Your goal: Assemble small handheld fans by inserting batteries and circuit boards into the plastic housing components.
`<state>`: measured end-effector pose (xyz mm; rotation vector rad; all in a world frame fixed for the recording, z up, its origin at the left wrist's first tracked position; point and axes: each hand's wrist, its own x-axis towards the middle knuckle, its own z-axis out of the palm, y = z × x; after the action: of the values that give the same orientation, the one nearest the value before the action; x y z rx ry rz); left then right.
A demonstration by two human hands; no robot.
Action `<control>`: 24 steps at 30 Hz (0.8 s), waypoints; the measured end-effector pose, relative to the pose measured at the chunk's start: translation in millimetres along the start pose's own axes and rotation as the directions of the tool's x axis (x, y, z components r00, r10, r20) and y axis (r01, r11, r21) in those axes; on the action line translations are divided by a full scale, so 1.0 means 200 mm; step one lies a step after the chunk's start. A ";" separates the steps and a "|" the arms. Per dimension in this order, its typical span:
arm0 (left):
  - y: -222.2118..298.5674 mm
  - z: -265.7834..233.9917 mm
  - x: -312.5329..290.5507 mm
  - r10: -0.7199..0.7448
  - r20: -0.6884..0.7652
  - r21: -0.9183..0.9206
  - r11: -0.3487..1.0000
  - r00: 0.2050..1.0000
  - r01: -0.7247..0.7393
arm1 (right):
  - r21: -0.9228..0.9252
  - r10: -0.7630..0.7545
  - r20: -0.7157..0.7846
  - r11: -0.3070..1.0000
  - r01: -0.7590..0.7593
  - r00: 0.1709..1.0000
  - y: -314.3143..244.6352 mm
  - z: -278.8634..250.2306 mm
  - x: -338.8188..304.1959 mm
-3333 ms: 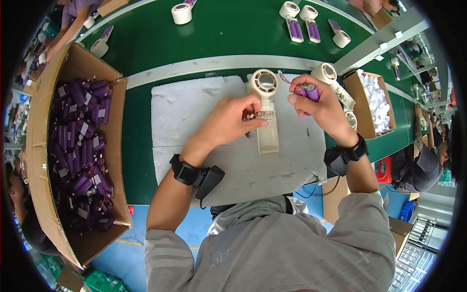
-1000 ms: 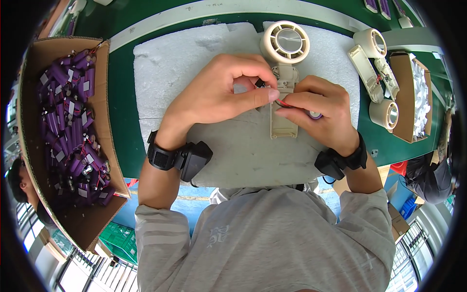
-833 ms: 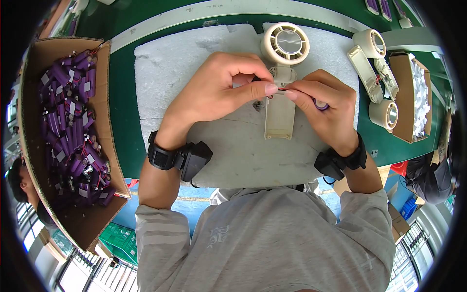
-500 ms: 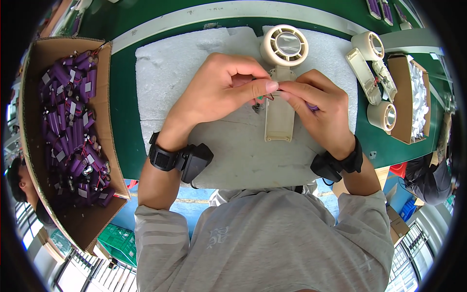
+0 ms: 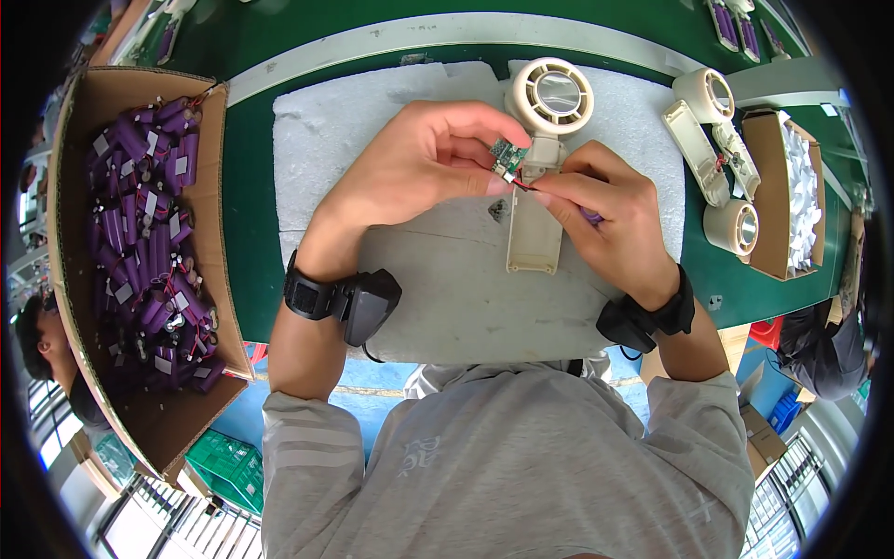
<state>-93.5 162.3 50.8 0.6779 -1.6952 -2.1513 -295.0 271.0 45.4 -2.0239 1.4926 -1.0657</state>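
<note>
Grasping with the left hand (image 5: pixel 419 163), between thumb and bent fingers, a small green circuit board (image 5: pixel 508 160), tilted, with a white connector (image 5: pixel 508 175) at the lower edge. Pinching with the right hand (image 5: pixel 610 210) a pair of thin red and dark wires (image 5: pixel 525 186) near that connector; also holding a purple battery (image 5: pixel 590 216), mostly hidden in the curled palm. Cannot tell whether fully plugged in.

Directly under and between both sets of fingertips, a cream handheld fan (image 5: pixel 534 238). Lying with long axis pointing away from the body, round head at the far end, open handle at the near end, leaning slightly right toward the head. Closer to the right hand, overlapped along the right edge of the handle; just beside the left fingertips near the neck.

Underneath, a whitish foam pad (image 5: pixel 438 298) on a green table (image 5: pixel 253 121). To the right, more cream fan parts (image 5: pixel 694 149) beside a carton of white pieces (image 5: pixel 803 200). To the left, a large cardboard box (image 5: pixel 210 168) full of purple battery packs (image 5: pixel 149 242).
</note>
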 end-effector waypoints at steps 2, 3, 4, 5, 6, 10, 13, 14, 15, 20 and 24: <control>0.00 0.00 0.00 0.012 0.000 -0.032 0.999 1.000 -0.012 | -0.022 -0.013 0.001 1.000 0.013 1.000 0.00 0.00 -0.01; 0.00 -0.01 0.00 0.003 -0.006 -0.015 1.000 1.000 -0.004 | -0.021 -0.008 0.002 1.000 0.008 1.000 0.00 0.01 -0.01; 0.01 -0.01 0.01 -0.006 -0.012 0.002 1.000 1.000 0.006 | -0.024 -0.006 0.001 1.000 0.006 1.000 0.00 0.01 -0.01; 0.01 -0.02 0.01 -0.013 -0.019 0.021 1.000 1.000 0.013 | -0.028 -0.008 -0.001 1.000 0.008 1.000 0.00 0.01 0.00; 0.01 -0.02 0.01 -0.014 -0.018 0.020 1.000 1.000 0.015 | -0.032 -0.010 -0.004 0.999 0.010 1.000 0.01 0.01 0.00; -0.01 -0.02 0.01 -0.008 0.012 0.019 1.000 1.000 0.008 | -0.010 0.003 -0.018 1.000 -0.003 1.000 0.01 0.01 0.00; 0.00 -0.01 0.00 -0.006 0.024 0.017 1.000 1.000 0.006 | 0.015 0.008 -0.016 1.000 -0.008 1.000 0.01 0.00 0.00; 0.00 -0.01 0.00 -0.008 0.025 0.018 1.000 1.000 0.008 | 0.026 0.011 -0.015 1.000 -0.010 1.000 0.01 0.00 0.00; -0.01 -0.01 0.00 0.002 0.026 0.015 1.000 1.000 -0.003 | 0.026 0.014 -0.016 1.000 -0.013 1.000 0.01 -0.01 0.00; -0.01 0.02 0.00 0.006 0.004 -0.009 1.000 1.000 -0.006 | 0.057 0.035 -0.036 0.998 -0.033 0.999 0.02 -0.01 -0.01; -0.01 0.02 0.00 0.004 -0.018 -0.009 1.000 1.000 -0.004 | 0.073 0.051 -0.036 0.996 -0.048 0.998 0.02 -0.01 0.00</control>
<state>-96.5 166.2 50.5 0.6888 -1.6751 -2.1426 -299.6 270.4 44.2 -1.9177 1.4933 -1.1273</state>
